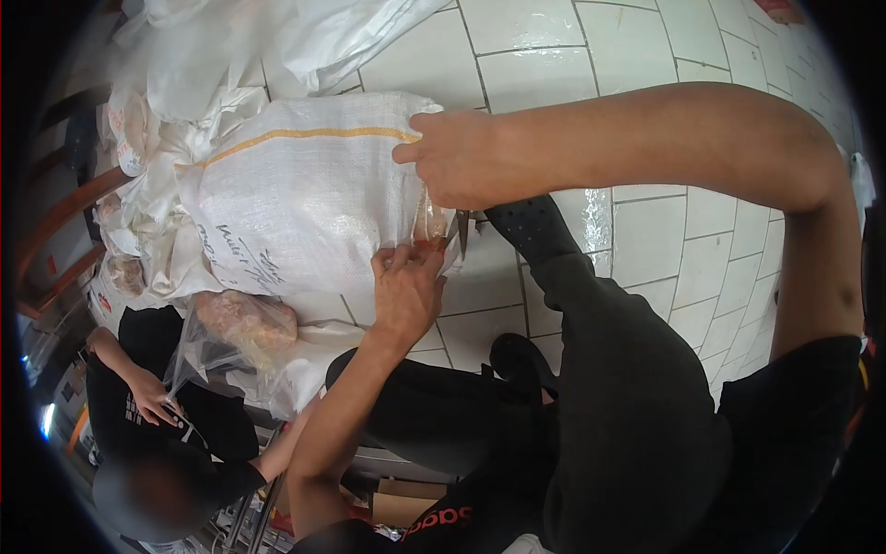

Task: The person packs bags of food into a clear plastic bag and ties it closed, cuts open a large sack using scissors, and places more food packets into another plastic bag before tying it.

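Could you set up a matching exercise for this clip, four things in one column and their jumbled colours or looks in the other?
1. woven sack
2. clear plastic bag
3. floor tiles
4. shoe beside the sack

A. black, dotted on top
B. white, dark lines between
C. pinkish contents showing through
D. white, yellow stripe

Pairs: 1-D; 2-C; 3-B; 4-A

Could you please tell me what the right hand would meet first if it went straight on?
Most likely the white woven sack; the right hand appears to be touching its edge, though depth is unclear.
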Demonstrator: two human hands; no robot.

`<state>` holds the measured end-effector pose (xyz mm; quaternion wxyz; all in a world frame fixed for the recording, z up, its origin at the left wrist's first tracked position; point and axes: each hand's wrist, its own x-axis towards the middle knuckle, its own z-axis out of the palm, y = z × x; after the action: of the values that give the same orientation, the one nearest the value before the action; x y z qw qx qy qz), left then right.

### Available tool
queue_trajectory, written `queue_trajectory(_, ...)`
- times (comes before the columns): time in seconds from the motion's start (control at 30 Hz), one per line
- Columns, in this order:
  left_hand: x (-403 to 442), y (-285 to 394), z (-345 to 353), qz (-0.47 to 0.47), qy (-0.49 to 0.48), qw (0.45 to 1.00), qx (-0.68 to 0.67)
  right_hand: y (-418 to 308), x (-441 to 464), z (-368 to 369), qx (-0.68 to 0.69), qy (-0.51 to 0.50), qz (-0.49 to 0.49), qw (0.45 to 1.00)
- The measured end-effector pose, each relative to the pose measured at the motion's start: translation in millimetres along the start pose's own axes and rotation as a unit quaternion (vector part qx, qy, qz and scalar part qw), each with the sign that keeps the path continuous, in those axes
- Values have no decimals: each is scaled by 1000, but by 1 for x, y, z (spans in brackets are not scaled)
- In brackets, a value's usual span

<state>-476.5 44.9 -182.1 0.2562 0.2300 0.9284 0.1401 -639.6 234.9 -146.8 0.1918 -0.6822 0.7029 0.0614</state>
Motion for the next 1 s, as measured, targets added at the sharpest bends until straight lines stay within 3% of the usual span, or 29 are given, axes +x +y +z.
queue_trajectory(0.1, 5, 3, -2, -14, -1, 1000, -13, -12, 14, -7, -59, 33, -10, 998)
queue_trajectory(0.17, 6, 3, 4, -31, -2, 999, -7, -18, 30, -16, -50, -33, -34, 998)
queue_trajectory(0.3, 10, 8, 11, -56, 28, 998, -22, -9, 43, -10, -47, -12, -86, 995)
queue_trajectory(0.37, 10, 7, 16, -49, 35, 998, -23, -10, 45, -1, 35, -17, -62, 997)
queue_trajectory(0.6, -7, 15, 27, 1, 111, 994, -11, -57, -24, 5, 49, -1, -9, 999)
queue_trajectory(0.8, -15, 17, 26, 10, 96, 995, 11, -75, -41, 23, 68, -31, 52, 996)
queue_trajectory(0.87, -13, 22, 19, -5, 109, 994, 21, -63, -45, 31, 164, -38, 129, 977)
queue_trajectory(0.93, -16, 26, 14, -27, 120, 992, 31, -33, -63, 30, 308, -107, 151, 933)
queue_trajectory(1.0, -15, 29, 12, -54, 211, 976, -12, -15, -85, 53, 355, -89, 169, 915)
